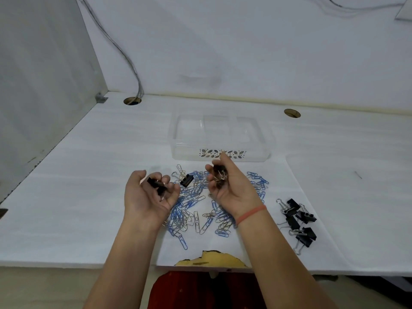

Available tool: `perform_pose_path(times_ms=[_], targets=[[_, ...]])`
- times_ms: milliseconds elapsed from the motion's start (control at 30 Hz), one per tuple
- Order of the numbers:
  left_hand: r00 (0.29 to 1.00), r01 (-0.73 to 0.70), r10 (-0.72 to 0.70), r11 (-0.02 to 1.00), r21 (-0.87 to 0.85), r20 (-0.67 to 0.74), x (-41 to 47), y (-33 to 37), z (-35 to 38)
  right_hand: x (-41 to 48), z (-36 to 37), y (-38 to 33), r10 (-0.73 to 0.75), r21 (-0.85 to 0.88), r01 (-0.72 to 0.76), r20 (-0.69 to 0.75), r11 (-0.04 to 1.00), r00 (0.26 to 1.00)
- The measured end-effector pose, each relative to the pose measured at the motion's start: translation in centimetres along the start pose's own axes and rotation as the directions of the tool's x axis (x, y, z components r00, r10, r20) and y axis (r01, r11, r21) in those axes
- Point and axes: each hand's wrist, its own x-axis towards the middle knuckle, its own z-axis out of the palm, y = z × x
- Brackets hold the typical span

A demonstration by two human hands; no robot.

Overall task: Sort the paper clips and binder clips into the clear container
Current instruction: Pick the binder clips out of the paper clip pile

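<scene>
A clear plastic container (219, 156) with a leaf-pattern band stands open on the white desk, just beyond my hands. My left hand (146, 195) is palm up and cupped around black binder clips (156, 185). My right hand (231, 186), with a pink band on its wrist, is curled around a bunch of dark binder clips (219, 177), a little in front of the container. Beneath and between both hands lies a heap of blue and silver paper clips (191, 210). One black binder clip (186, 180) rests on the heap.
Several black binder clips (298, 221) lie grouped to the right of the heap. The desk (78, 175) has two cable holes (132, 100) at the back, a side wall on the left, and a chipped front edge (211, 258).
</scene>
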Motion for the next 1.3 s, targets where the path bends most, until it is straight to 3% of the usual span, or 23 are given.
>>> perform_pose_path(times_ms=[67,133,167,200,233,267,300,367,600,700,800,900,967,1033,1133,1233,1300], targets=[[1.0,0.013,-0.012,0.996,0.089,-0.013,0.7,-0.2,0.9,0.2,-0.3,-0.1,0.011,-0.044,-0.013,-0.045,0.999,0.999],[0.99,-0.134,0.138,0.892,0.432,0.023,1.7,-0.4,1.3,0.3,-0.5,0.0,0.021,-0.08,-0.026,-0.062,0.996,0.998],[0.959,-0.263,0.263,0.697,0.667,0.103,2.3,-0.4,1.4,0.3,-0.6,-0.1,0.02,-0.095,-0.025,-0.057,0.995,0.998],[0.904,-0.366,0.368,0.396,0.842,0.22,2.8,-0.2,1.4,0.4,-0.7,-0.1,0.015,-0.11,-0.02,-0.05,0.994,0.999],[0.845,-0.409,0.41,0.078,0.909,0.344,3.2,0.1,1.4,0.4,-0.9,-0.1,0.007,-0.128,-0.012,-0.043,0.992,0.999],[0.821,-0.398,0.372,-0.172,0.901,0.433,3.6,0.5,1.5,0.4,-1.0,-0.2,-0.005,-0.149,-0.001,-0.04,0.989,0.999],[0.837,-0.374,0.288,-0.32,0.871,0.465,3.8,0.9,1.6,0.4,-1.1,-0.3,-0.018,-0.172,0.011,-0.043,0.985,0.999],[0.88,-0.351,0.147,-0.443,0.825,0.453,4.0,1.4,2.0,0.5,-1.2,-0.4,-0.038,-0.21,0.025,-0.057,0.977,0.998],[0.854,-0.431,0.046,-0.494,0.755,0.518,4.4,1.1,2.2,0.5,-1.4,0.1,-0.014,-0.183,0.001,-0.073,0.983,0.997],[0.811,-0.48,0.144,-0.39,0.786,0.567,3.7,1.4,1.8,0.5,-1.4,0.0,-0.014,-0.14,0.003,-0.076,0.99,0.997],[0.8,-0.509,0.27,-0.166,0.844,0.536,2.1,2.4,1.3,0.3,-0.7,-0.1,0.001,-0.053,-0.004,-0.068,0.999,0.998],[0.888,-0.435,0.281,0.26,0.862,0.364,0.1,3.9,0.0,-0.2,1.5,0.6,0.052,-0.019,-0.053,-0.017,0.998,0.998],[0.912,-0.373,0.329,0.423,0.826,0.244,-1.0,5.0,-1.4,-0.6,3.9,1.9,0.108,-0.049,-0.106,0.052,0.993,0.993],[0.882,-0.34,0.446,0.382,0.859,0.15,-1.3,5.3,-3.0,-0.5,6.3,3.7,0.144,-0.074,-0.137,0.111,0.988,0.983],[0.754,-0.252,0.647,0.126,0.96,0.113,-1.7,5.4,-5.5,0.0,10.1,7.1,0.145,-0.209,-0.113,0.142,0.971,0.979],[0.686,-0.249,0.686,-0.093,0.964,0.243,-1.9,5.3,-7.0,0.6,11.7,10.2,0.011,-0.518,0.069,0.15,0.853,0.989],[0.648,-0.298,0.69,-0.161,0.941,0.323,-1.6,5.3,-7.9,0.8,11.4,11.3,-0.097,-0.638,0.198,0.19,0.744,0.977]])
